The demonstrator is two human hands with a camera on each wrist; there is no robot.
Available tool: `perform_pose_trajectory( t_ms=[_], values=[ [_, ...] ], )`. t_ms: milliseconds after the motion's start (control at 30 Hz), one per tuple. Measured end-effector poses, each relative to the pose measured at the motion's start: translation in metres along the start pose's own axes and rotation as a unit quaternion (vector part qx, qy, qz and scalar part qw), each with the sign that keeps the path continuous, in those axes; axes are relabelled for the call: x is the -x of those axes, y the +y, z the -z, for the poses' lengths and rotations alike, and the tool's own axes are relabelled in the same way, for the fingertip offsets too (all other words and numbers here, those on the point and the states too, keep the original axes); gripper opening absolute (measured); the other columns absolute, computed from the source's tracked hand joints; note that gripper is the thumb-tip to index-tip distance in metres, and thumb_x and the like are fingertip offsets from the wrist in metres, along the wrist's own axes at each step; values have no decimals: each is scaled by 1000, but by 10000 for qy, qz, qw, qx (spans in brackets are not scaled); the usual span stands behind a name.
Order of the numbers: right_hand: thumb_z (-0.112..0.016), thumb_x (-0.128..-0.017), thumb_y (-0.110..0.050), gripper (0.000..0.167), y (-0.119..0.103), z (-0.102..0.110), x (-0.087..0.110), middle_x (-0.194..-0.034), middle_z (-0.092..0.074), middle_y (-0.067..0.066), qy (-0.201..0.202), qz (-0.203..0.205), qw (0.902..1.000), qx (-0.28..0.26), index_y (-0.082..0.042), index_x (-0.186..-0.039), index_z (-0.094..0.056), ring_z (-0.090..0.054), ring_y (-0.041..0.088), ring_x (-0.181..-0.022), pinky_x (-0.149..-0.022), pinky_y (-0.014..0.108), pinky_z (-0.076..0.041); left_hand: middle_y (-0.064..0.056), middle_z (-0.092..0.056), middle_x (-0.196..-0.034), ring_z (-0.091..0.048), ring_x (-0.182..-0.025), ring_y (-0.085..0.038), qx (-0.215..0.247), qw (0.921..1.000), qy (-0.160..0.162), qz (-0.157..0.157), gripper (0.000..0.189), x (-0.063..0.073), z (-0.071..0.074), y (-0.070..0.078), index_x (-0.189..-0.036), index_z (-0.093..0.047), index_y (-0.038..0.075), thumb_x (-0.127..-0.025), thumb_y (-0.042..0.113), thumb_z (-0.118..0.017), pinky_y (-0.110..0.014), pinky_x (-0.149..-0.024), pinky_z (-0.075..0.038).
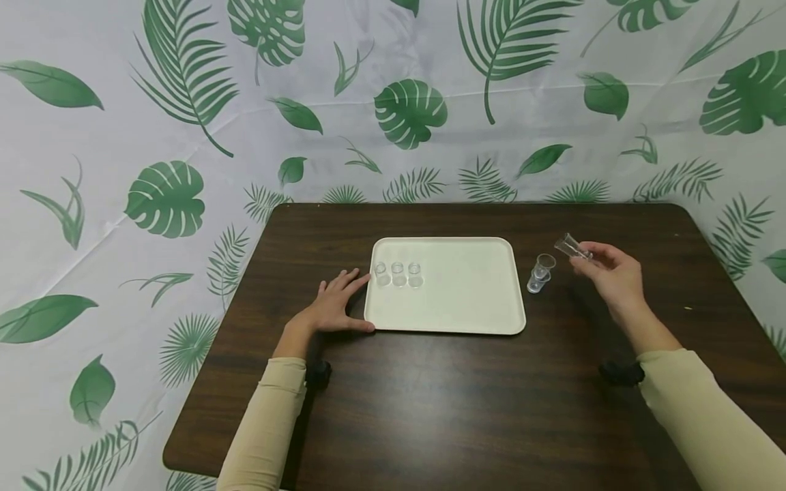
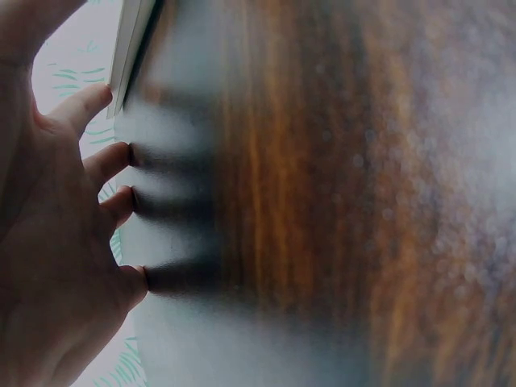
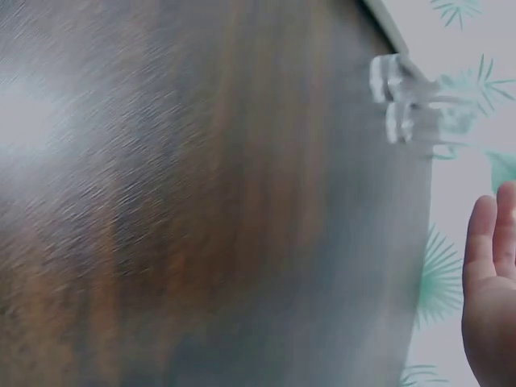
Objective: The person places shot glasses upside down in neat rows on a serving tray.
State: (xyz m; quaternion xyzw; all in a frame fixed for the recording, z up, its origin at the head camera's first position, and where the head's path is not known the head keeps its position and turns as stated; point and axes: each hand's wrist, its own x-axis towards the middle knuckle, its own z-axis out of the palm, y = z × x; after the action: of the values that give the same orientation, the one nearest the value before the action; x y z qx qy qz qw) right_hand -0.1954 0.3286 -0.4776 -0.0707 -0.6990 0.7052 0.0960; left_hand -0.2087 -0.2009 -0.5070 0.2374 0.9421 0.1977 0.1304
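Between the thumb and fingers of my right hand (image 1: 614, 278) is a small clear shot glass (image 1: 572, 247), held tilted over the table to the right of the tray. Two more shot glasses (image 3: 397, 122) stand close together on the table, between that hand and the tray; they overlap in the head view. On the left, my left hand (image 1: 331, 305) is spread with its thumb and index fingertip at the left edge of the cream tray (image 1: 460, 307). Three small clear glasses (image 1: 398, 275) stand in a row near the tray's left side.
The dark wooden table (image 1: 442, 409) has rounded corners. Behind it hangs a white cloth (image 1: 344, 143) printed with green leaves. Dark wrist straps (image 1: 621, 372) sit by both sleeves.
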Motion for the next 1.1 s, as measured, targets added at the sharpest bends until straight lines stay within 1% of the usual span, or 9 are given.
perform_pose_trajectory(
  t_ms=[167,300,400,533,700,767,900,1000,1100],
  values=[
    [-78,-83,-1,37,-11,-15,-6,-95,-68,-6,3,323,9994,125,6,-116,-65,-63,4,-78,-65,16,-53,-13,-12,-163,-5,-148,-38,-23,10000,-20,37,110,0,1,0,-159,-20,25,-72,67,-74,-70,-109,-4],
    [-76,-85,-4,37,-19,-29,-8,-92,-66,-9,-4,583,9946,860,3,-120,-66,-55,7,-80,-63,13,-49,-13,-13,-163,-5,-148,-38,46,10000,-5,24,110,0,1,1,-158,-22,24,-71,66,-75,-70,-108,-4],
    [-75,-87,-10,35,-24,-41,-7,-90,-64,-14,-3,766,9859,1489,-2,-120,-67,-53,7,-78,-60,15,-44,-14,-13,-163,-5,-148,-38,70,10000,-1,-1,110,-1,0,0,-158,-22,24,-71,67,-75,-70,-108,-3],
    [-76,-86,-9,34,-32,-60,-7,-90,-65,-16,-49,1024,9820,1589,-3,-118,-67,-57,6,-79,-62,16,-44,-13,-11,-163,-3,-148,-38,67,10000,-20,-50,110,-2,-1,-1,-159,-20,25,-72,69,-73,-70,-108,-2],
    [-76,-86,-8,37,-38,-82,-8,-95,-66,-8,-290,1122,9813,1539,-2,-120,-65,-58,7,-83,-69,16,-47,-15,-13,-162,-5,-148,-40,115,9999,24,-109,110,-3,-2,0,-158,-22,23,-72,67,-74,-71,-108,-3],
    [-76,-86,-9,38,-38,-92,-8,-97,-66,-3,-383,1096,9796,1643,-1,-121,-65,-58,8,-83,-69,16,-47,-16,-14,-162,-5,-148,-41,132,9998,38,-138,110,-3,-2,0,-158,-22,23,-72,66,-75,-72,-107,-3],
    [-76,-87,-13,39,-33,-112,-4,-105,-67,11,-651,1086,9737,1896,0,-122,-65,-58,10,-87,-70,17,-46,-12,-12,-163,-4,-148,-38,47,10000,-21,-42,110,-2,-2,-1,-159,-20,26,-72,67,-74,-70,-109,-3],
    [-75,-89,-14,39,-26,-126,-1,-111,-66,16,-955,1053,9707,1936,1,-123,-64,-61,17,-92,-71,18,-47,-11,-12,-163,-4,-149,-36,-6,10000,-39,16,110,-1,-2,-1,-159,-19,28,-72,68,-74,-69,-109,-3],
    [-73,-90,-14,39,-16,-137,0,-114,-63,18,-1225,992,9693,1890,0,-124,-63,-65,26,-96,-67,18,-49,-11,-12,-163,-4,-149,-36,22,10000,-48,22,110,-2,-2,-1,-159,-20,28,-72,67,-74,-69,-109,-2]
  ],
)
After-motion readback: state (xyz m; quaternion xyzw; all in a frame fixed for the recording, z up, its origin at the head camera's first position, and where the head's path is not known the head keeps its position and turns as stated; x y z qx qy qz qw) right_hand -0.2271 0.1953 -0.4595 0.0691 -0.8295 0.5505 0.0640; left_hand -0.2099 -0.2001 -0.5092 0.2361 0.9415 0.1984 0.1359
